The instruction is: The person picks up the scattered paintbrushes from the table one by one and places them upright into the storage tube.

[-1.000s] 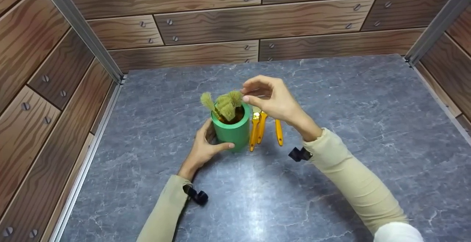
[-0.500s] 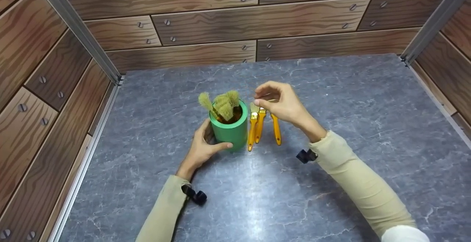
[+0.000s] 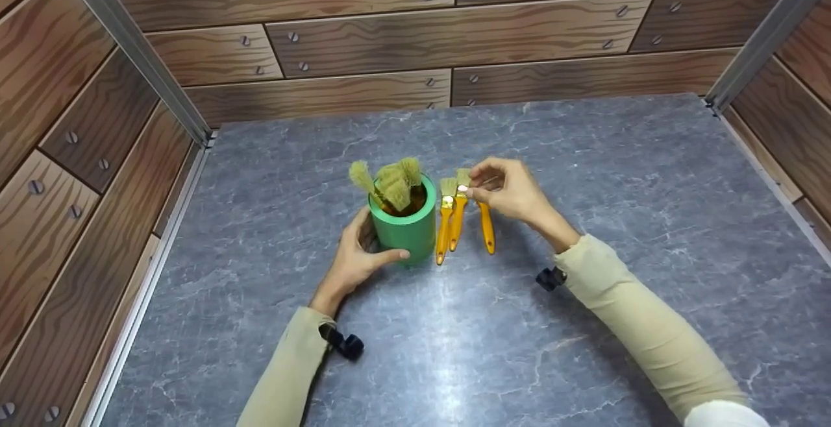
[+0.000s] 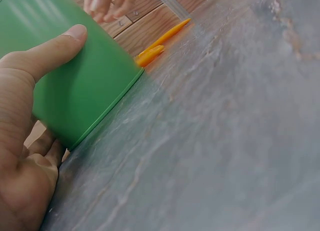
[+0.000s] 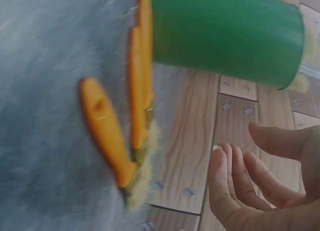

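A green cylindrical cup (image 3: pixel 408 239) stands upright on the table, with several paintbrushes (image 3: pixel 393 183) in it, bristles up. My left hand (image 3: pixel 354 255) grips the cup's left side, its thumb across the front; the left wrist view shows the thumb (image 4: pixel 60 51) lying on the green wall. Right of the cup lie three paintbrushes with orange handles (image 3: pixel 444 235). Over the bristle end of the rightmost paintbrush (image 3: pixel 487 232) hovers my right hand (image 3: pixel 513 190), covering that end. In the right wrist view its thumb (image 5: pixel 275 141) and fingers are bent loosely, apart, holding nothing.
The grey marbled tabletop (image 3: pixel 260 232) spreads around the cup. Wood-patterned walls (image 3: pixel 363 44) close off the back and both sides, with metal posts (image 3: pixel 136 57) at the corners.
My right hand has moved right and slightly down, away from the cup's brushes to over the loose paintbrushes. My left hand stays on the cup.
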{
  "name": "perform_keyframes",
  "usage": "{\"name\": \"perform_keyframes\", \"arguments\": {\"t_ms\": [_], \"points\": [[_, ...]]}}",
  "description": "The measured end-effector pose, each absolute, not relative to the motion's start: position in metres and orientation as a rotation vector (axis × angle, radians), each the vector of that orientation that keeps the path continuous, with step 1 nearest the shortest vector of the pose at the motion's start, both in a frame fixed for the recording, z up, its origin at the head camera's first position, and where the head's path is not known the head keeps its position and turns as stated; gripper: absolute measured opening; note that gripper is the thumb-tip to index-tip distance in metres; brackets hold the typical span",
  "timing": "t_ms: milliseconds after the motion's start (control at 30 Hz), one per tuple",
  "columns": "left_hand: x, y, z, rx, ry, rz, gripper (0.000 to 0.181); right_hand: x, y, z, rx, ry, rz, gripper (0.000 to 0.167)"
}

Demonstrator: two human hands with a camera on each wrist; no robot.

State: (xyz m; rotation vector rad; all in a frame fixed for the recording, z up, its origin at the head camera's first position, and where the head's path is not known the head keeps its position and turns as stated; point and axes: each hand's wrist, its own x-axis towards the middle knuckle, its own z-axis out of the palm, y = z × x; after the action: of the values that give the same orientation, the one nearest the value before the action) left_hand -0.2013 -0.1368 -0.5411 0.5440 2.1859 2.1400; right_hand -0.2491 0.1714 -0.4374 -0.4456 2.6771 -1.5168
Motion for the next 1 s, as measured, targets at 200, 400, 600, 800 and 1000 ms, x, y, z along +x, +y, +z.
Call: {"name": "perform_keyframes", "arguments": {"t_ms": [200,400,600,800,1000], "points": [[-0.202,-0.137,-0.543,0.545,2.173,2.158,0.105,-0.254,0.178,-0.453,-0.359,2.739,-1.318,0.025],[-0.201,-0.135,-0.543,0.542,2.162,2.157,0.106,-0.256,0.185,-0.465,-0.286,2.779,-1.058,0.021],[-0.201,-0.136,-0.544,0.530,2.161,2.144,0.108,-0.260,0.189,-0.471,-0.223,2.751,-1.014,0.022],[-0.201,-0.137,-0.542,0.518,2.168,2.146,0.109,-0.264,0.190,-0.473,-0.180,2.719,-1.024,0.025],[-0.202,-0.137,-0.542,0.513,2.173,2.151,0.109,-0.266,0.191,-0.473,-0.127,2.705,-1.045,0.028]]}}
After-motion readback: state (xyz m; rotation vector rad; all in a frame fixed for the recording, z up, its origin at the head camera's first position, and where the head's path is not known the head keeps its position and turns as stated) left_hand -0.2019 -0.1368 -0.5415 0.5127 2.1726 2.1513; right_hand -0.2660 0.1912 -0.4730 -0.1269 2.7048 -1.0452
